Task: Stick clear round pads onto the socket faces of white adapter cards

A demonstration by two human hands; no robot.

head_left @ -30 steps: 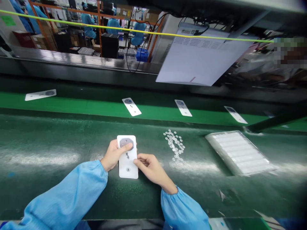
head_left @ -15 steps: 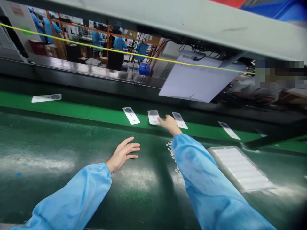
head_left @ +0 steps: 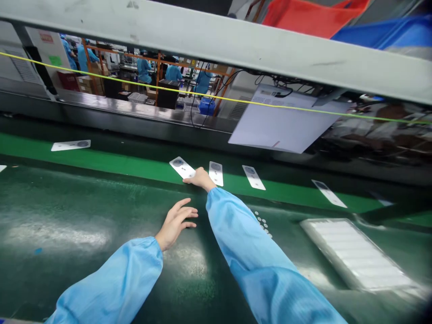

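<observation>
1. Since the earlier frame, the right hand (head_left: 201,177) has moved left to another white panel (head_left: 178,163), which now lies at a flatter slant.
2. That panel is near the centre of the frame, on the green belt (head_left: 135,164); the thumb meets its near end, probably because that end is easiest to reach (I cannot tell whether the fingers grip it).
3. Lower, the left hand (head_left: 175,224) hovers with fingers spread, holding nothing, perhaps to leave the right arm room.
4. Just right of the right hand lies a second panel (head_left: 216,173), apart from its neighbours, perhaps so each lifts singly.
5. Small discs (head_left: 264,226) show right of centre, partly behind the right sleeve (head_left: 249,243).
</observation>
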